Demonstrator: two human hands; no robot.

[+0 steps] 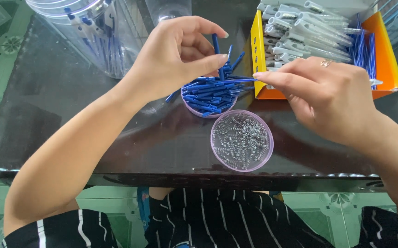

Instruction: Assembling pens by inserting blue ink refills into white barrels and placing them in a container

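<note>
My left hand (176,55) hovers over a shallow round lid heaped with small blue plastic pen parts (208,94) and pinches one blue pen part (217,48) upright between thumb and fingers. My right hand (327,94) is beside it, in front of the orange box, pinching a thin blue refill (240,80) that points left toward my left hand. Below them lies a round lilac lid of small metal springs (241,140).
An orange cardboard box (257,50) at the back right holds white pen barrels (300,32) and blue refills (361,48). A clear plastic jar (93,32) with finished pens stands at the back left. The dark glass table (47,101) ends at its front edge near my striped clothing.
</note>
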